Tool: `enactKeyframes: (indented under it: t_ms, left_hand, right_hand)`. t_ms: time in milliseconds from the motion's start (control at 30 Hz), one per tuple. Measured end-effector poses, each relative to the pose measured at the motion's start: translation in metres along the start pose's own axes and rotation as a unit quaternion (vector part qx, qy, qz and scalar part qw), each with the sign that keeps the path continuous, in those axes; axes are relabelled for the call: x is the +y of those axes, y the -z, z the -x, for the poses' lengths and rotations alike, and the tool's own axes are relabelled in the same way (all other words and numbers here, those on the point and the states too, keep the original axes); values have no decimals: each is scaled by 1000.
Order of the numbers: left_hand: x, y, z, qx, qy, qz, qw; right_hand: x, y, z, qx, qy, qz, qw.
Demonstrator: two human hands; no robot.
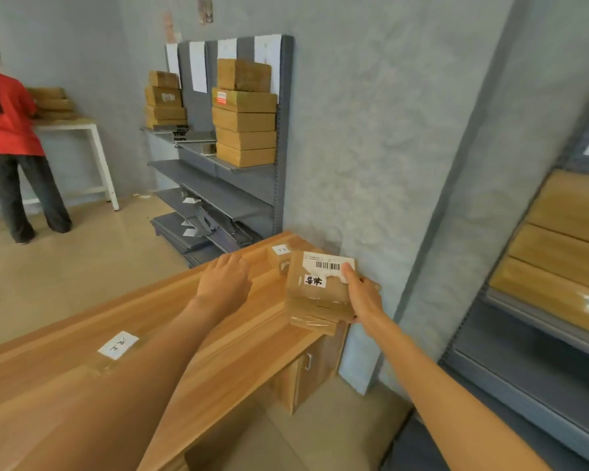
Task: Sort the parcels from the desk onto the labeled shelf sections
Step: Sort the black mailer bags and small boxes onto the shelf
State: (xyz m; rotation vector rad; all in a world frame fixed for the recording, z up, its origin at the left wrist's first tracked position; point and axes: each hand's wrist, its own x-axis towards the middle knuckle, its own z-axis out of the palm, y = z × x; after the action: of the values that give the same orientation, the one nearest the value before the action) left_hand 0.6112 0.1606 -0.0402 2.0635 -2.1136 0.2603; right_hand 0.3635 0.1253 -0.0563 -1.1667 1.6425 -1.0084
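Cardboard parcel (pixel 320 290) held in right hand (pixel 363 297) above desk (pixel 238 334).

Walls (pixel 371 130) are all a blotchy grey-blue plaster look, with a boxy pillar (pixel 490 164) jutting out around 3 o'clock. Floor (pixel 82 266) is glossy beige tile, light is soft and even. Up at 9 o'clock there's a white-legged table (pixel 92 130) against the far wall, and a person in a red top (pixel 4 120) stands at it, back turned. A couple of small pictures (pixel 205 9) are stuck high on the wall at 12 o'clock. Down at 5 o'clock a little wooden cabinet door with a metal handle (pixel 307 361).
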Motion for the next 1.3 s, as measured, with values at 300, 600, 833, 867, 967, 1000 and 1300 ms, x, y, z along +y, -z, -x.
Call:
enactKeyframes:
  t_ms: [300,600,833,867,967,1000,1300]
  left_hand:
    - [133,16,-45,15,-132,44,990]
    - [294,43,-43,28,-231,99,967]
    - [397,64,-40,50,-291,119,948]
    - [411,66,-40,53,-298,122,945]
    - [451,70,-36,64,-317,122,938]
    - [463,71,-34,64,-322,122,937]
    - [556,68,-12,60,-383,138,911]
  right_hand:
    - [12,160,17,130,-27,-28,991]
    - [40,318,57,234,-37,-90,967]
    - [63,415,84,287,-53,-95,952]
    - [62,425,92,296,-47,-101,949]
    - [61,455,109,318,-29,-117,940]
    - [65,467,111,325,-28,-113,939]
    - [101,555,138,395,-24,-104,913]
